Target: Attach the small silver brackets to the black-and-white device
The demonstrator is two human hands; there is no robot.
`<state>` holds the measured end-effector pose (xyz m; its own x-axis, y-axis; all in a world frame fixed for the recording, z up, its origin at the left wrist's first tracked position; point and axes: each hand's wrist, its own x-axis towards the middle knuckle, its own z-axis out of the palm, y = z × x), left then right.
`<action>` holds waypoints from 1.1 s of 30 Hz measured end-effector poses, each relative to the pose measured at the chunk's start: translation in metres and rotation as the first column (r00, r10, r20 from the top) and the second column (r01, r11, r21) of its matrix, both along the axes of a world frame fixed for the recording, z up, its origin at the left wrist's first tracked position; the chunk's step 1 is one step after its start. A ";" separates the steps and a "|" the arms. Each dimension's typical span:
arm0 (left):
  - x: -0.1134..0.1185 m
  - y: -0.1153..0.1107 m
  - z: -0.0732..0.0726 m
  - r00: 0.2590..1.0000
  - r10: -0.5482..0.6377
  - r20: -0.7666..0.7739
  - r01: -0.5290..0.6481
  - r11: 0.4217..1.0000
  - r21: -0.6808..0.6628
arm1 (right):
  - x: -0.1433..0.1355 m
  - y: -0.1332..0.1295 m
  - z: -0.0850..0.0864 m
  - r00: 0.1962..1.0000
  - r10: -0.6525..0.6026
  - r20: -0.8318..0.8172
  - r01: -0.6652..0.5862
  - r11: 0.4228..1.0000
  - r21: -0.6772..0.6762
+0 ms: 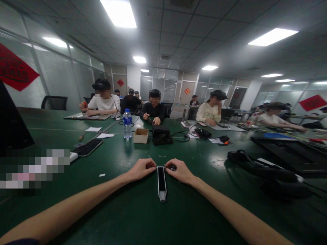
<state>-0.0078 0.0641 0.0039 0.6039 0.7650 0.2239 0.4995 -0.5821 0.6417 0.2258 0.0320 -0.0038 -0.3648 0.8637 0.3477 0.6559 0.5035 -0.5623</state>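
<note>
Ceiling lights (119, 12) shone over a glass-walled room, and a green table (114, 217) filled the lower part of my remote head view. From the left edge I made out a dark panel (12, 122) with a red ornament (17, 69) on the glass above it, then a phone (89, 147) lying flat, a small white scrap (102, 175) nearer me, and a person in white (108, 102) seated across the table. A bottle (127, 126) stood upright just beside a small box (140, 139). Nearer, the left hand (141, 169) had its fingers curled in, thumb and forefinger meeting at the upper left corner of a slim device (161, 180); I could not tell whether they gripped it. That device lay on the table between the two hands, dark face up, its narrow end toward me. Beyond it sat a black case (161, 134), with a person in black (153, 109) behind. The right hand (180, 171) mirrored the left, fingertips bent at the upper right corner, with a small dark patch under them that I could not identify; its grip was unclear too. Farther right I saw cables (187, 136), a person in cream (211, 110), a black strap (240, 159) and a black tray (291, 153).
</note>
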 end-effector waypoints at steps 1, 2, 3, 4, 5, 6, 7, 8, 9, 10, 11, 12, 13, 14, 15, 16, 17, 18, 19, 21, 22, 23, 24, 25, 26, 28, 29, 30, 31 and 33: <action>0.000 0.000 0.000 1.000 0.002 0.003 -0.002 1.000 -0.001 | -0.001 0.000 0.001 1.000 -0.005 0.005 0.005 1.000 0.008; 0.000 0.000 0.000 1.000 0.002 0.007 -0.002 1.000 -0.001 | -0.001 -0.001 0.001 1.000 -0.011 0.009 0.011 1.000 0.018; 0.001 0.000 -0.001 1.000 0.002 0.011 -0.002 1.000 0.001 | -0.001 -0.001 0.002 1.000 -0.015 0.010 0.015 0.999 0.029; 0.001 0.000 -0.001 1.000 0.003 0.014 -0.003 1.000 0.003 | -0.002 -0.001 0.002 1.000 -0.015 0.011 0.014 0.999 0.036; 0.001 0.000 -0.001 1.000 0.004 0.017 -0.004 1.000 0.005 | -0.002 -0.001 0.002 1.000 -0.010 0.012 0.010 0.999 0.041; 0.000 0.000 -0.001 1.000 0.005 0.018 -0.005 1.000 0.005 | -0.001 -0.001 0.002 1.000 -0.004 0.013 0.003 0.999 0.045; 0.000 0.000 -0.001 1.000 0.004 0.018 -0.004 1.000 0.004 | -0.001 -0.001 0.001 1.000 0.003 0.017 -0.004 0.999 0.049; 0.000 0.000 -0.001 1.000 0.003 0.017 -0.003 1.000 0.003 | -0.001 -0.001 0.001 1.000 0.010 0.022 -0.011 0.999 0.053; 0.000 -0.001 -0.001 1.000 0.003 0.014 -0.003 1.000 0.003 | -0.001 -0.001 0.001 1.000 0.012 0.028 -0.014 0.998 0.057; 0.000 -0.001 0.000 1.000 0.002 0.011 -0.002 1.000 0.003 | 0.000 -0.001 0.001 0.999 0.013 0.033 -0.015 0.998 0.058; 0.000 -0.001 0.000 1.000 0.000 0.007 -0.001 1.000 0.004 | 0.000 0.000 0.001 0.999 0.011 0.038 -0.013 0.998 0.056; 0.000 -0.001 0.001 1.000 0.000 0.002 0.000 1.000 0.006 | 0.000 0.000 0.000 0.999 0.007 0.041 -0.009 0.999 0.052; 0.000 -0.001 0.001 1.000 -0.002 -0.003 0.002 1.000 0.007 | 0.000 0.000 0.000 0.999 0.005 0.043 -0.007 0.999 0.046; 0.000 -0.001 0.001 1.000 -0.003 -0.010 0.003 1.000 0.009 | 0.000 0.000 0.000 0.999 0.004 0.044 -0.005 0.999 0.042; 0.000 -0.001 0.001 1.000 -0.005 -0.018 0.005 1.000 0.012 | 0.000 0.000 0.000 0.999 0.003 0.044 -0.004 0.999 0.040; 0.000 -0.001 0.001 1.000 -0.005 -0.026 0.006 1.000 0.017 | 0.000 0.000 0.000 0.999 0.002 0.045 -0.004 0.999 0.040; 0.000 -0.001 0.001 0.999 -0.004 -0.033 0.005 1.000 0.020 | 0.000 0.000 0.000 0.999 0.002 0.043 -0.004 0.999 0.044; 0.000 -0.001 0.000 0.999 -0.002 -0.039 0.003 1.000 0.024 | 0.000 0.000 0.000 0.999 0.003 0.040 -0.005 0.999 0.047; 0.000 -0.001 0.000 0.999 -0.001 -0.042 0.002 1.000 0.026 | 0.000 0.000 0.000 0.999 0.002 0.035 -0.004 0.999 0.052; -0.001 0.000 -0.001 0.999 -0.002 -0.044 0.004 1.000 0.028 | 0.000 -0.001 0.001 1.000 -0.004 0.022 0.003 0.998 0.061; -0.001 0.000 -0.002 0.999 -0.005 -0.043 0.006 1.000 0.030 | 0.000 -0.002 0.001 1.000 -0.009 0.016 0.008 0.998 0.066; -0.001 0.001 -0.002 0.999 -0.008 -0.042 0.010 0.999 0.032 | 0.000 -0.002 0.001 1.000 -0.017 0.011 0.016 0.997 0.071; -0.001 0.001 -0.002 0.999 -0.011 -0.043 0.013 0.999 0.035 | 0.000 -0.003 0.001 1.000 -0.028 0.007 0.028 0.997 0.078; -0.001 0.001 -0.002 0.999 -0.012 -0.045 0.014 0.999 0.038 | 0.001 -0.003 0.001 0.999 -0.042 0.004 0.042 0.995 0.088; -0.001 0.001 -0.002 0.999 -0.011 -0.047 0.013 0.999 0.042 | 0.003 -0.003 0.001 0.998 -0.056 0.006 0.055 0.993 0.101; 0.000 0.001 -0.002 0.999 -0.008 -0.052 0.011 0.999 0.050 | 0.010 -0.002 0.003 0.996 -0.078 0.035 0.071 0.985 0.156; 0.000 0.001 -0.002 0.998 -0.004 -0.055 0.007 0.999 0.054 | 0.014 0.000 0.003 0.994 -0.083 0.068 0.069 0.979 0.193; 0.000 0.001 -0.002 0.998 -0.001 -0.057 0.004 0.998 0.056 | 0.020 0.002 0.005 0.990 -0.087 0.113 0.059 0.971 0.232; 0.000 0.001 -0.002 0.998 0.003 -0.060 0.001 0.998 0.060 | 0.027 0.004 0.006 0.982 -0.090 0.169 0.042 0.963 0.268; 0.001 0.000 -0.002 0.998 0.016 -0.068 -0.011 0.997 0.075 | 0.041 0.009 0.009 0.951 -0.096 0.293 0.003 0.953 0.304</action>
